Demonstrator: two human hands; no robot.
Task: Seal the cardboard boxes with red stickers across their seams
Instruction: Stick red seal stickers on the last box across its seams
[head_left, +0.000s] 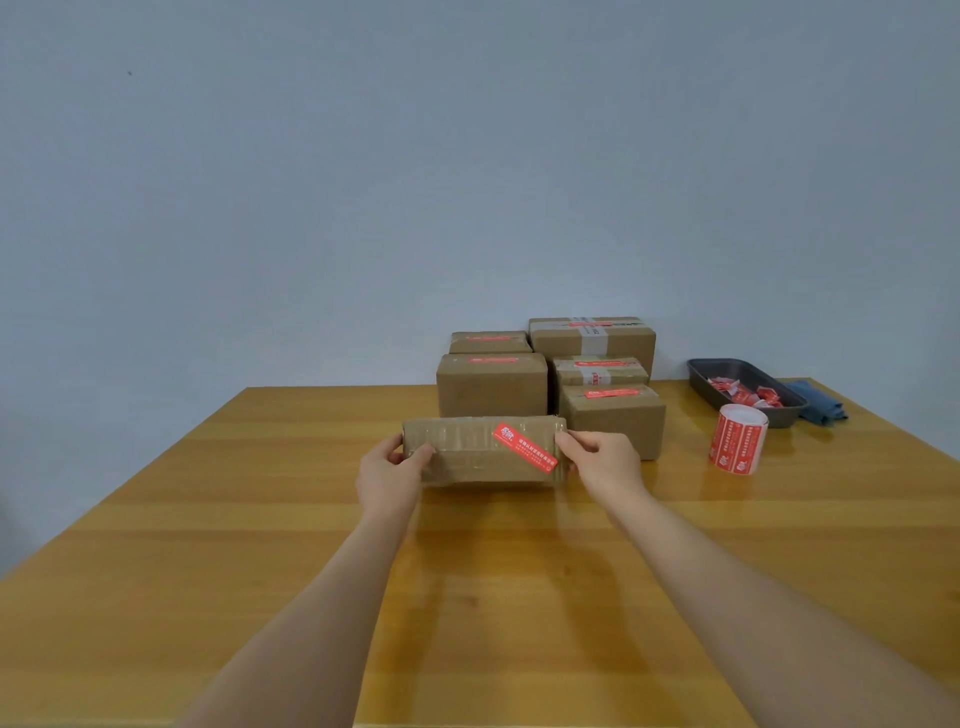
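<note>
Left hand (390, 470) and right hand (605, 460) grip the two ends of a cardboard box (480, 452), holding it tilted toward the camera above the middle of the table (208, 519), near five stickered boxes (550, 374) stacked at the far side. A red sticker (524, 447) lies askew on its taped face. It looks light and stiff, though the glossy tape may be slippery, so bare cardboard ends seem the safest hold. A sticker roll (737, 439) stands to the right.

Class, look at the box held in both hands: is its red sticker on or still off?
On. The red sticker lies slanted on the held box, gripped by left hand and right hand.
</note>
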